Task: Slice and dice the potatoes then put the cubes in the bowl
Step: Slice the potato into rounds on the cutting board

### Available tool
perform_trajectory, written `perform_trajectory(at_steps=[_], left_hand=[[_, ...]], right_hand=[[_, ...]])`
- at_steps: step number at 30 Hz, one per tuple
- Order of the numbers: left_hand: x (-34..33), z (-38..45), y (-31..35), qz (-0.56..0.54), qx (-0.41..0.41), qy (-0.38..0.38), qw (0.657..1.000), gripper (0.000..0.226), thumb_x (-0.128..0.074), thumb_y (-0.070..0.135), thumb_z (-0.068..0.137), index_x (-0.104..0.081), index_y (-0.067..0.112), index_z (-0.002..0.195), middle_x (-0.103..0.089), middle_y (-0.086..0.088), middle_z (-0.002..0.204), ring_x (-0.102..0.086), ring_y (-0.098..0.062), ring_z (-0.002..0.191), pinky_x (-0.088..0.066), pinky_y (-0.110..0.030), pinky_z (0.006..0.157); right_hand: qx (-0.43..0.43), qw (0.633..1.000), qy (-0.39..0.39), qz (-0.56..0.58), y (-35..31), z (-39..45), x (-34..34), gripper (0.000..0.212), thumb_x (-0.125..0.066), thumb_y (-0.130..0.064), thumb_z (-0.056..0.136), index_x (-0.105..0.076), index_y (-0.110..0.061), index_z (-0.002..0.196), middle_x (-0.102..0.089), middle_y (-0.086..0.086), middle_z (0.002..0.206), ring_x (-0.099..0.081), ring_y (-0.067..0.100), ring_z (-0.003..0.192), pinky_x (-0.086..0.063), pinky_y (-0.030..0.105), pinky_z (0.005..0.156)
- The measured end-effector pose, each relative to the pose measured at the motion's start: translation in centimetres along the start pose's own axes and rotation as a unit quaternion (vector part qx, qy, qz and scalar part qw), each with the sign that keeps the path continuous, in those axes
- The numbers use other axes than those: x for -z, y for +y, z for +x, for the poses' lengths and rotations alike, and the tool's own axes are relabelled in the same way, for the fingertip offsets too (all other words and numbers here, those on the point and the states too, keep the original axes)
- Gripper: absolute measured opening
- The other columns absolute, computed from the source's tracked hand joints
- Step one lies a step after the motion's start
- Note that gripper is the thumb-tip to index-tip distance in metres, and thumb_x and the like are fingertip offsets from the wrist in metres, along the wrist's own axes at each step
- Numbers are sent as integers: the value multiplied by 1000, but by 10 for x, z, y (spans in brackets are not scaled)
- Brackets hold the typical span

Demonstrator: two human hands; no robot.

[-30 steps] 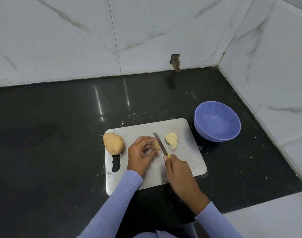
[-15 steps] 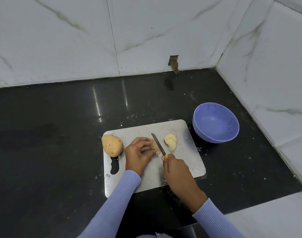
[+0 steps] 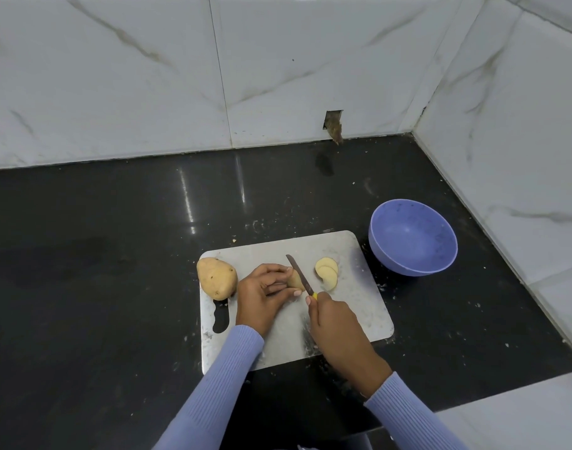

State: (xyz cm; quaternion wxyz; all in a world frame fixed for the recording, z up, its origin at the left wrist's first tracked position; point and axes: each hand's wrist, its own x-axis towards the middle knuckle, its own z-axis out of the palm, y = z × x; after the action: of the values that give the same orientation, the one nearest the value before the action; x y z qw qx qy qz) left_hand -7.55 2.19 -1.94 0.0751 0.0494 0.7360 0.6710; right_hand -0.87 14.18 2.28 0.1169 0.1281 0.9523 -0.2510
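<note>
A steel cutting board (image 3: pixel 359 306) lies on the black counter. My left hand (image 3: pixel 262 297) grips a cut potato piece (image 3: pixel 296 281) in the board's middle. My right hand (image 3: pixel 331 319) holds a small knife (image 3: pixel 299 274) with a yellow handle, its blade lying against the piece's right side. Just right of the blade lie a few overlapping potato slices (image 3: pixel 327 273). A whole potato (image 3: pixel 216 278) rests at the board's left edge. An empty purple bowl (image 3: pixel 413 237) stands to the right of the board.
White marble walls close the counter (image 3: pixel 99 271) at the back and right, meeting in a corner. A small hole (image 3: pixel 333 125) shows low in the back wall. Potato crumbs are scattered around the board. A white ledge (image 3: pixel 521 417) runs at the near right.
The knife and both hands stay at the potato piece, with only slight shifts of the blade. The slices, whole potato and bowl have not moved.
</note>
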Motion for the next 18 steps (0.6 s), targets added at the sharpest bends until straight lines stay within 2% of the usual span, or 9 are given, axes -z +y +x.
perform_trajectory(at_steps=[4, 10, 13, 18], left_hand=[[1, -1, 1, 5, -4, 3, 1000, 35, -80, -9, 65, -72, 9, 94, -65, 0, 100, -67, -8, 80, -52, -16, 74], [1, 0, 2, 44, -12, -11, 999, 37, -81, -1, 66, -71, 19, 95, -65, 5, 102, -66, -4, 82, -52, -15, 75], [0, 2, 2, 57, -14, -11, 998, 38, -82, 1, 66, -70, 23, 95, -65, 8, 102, -65, -3, 83, -52, -15, 75], [3, 2, 1, 32, -6, 2, 999, 38, -83, -1, 64, -72, 22, 92, -66, 3, 99, -66, -5, 81, -52, -16, 76]], right_hand=[[0, 1000, 8, -11, 0, 2, -3, 35, -23, -39, 103, -48, -13, 103, -50, -2, 78, -48, 12, 67, -27, 17, 49], [-19, 1000, -20, -9, 4, -4, -2, 34, -23, -39, 103, -47, -15, 106, -50, -3, 80, -45, 5, 64, -30, 17, 50], [-23, 999, -28, 10, 5, -7, -1, 31, -24, -39, 103, -46, -16, 102, -48, -5, 77, -49, 7, 68, -35, 16, 55], [-6, 999, -32, 0, -1, -1, 4, 28, -24, -38, 104, -42, -18, 95, -48, -3, 79, -44, 8, 66, -27, 17, 49]])
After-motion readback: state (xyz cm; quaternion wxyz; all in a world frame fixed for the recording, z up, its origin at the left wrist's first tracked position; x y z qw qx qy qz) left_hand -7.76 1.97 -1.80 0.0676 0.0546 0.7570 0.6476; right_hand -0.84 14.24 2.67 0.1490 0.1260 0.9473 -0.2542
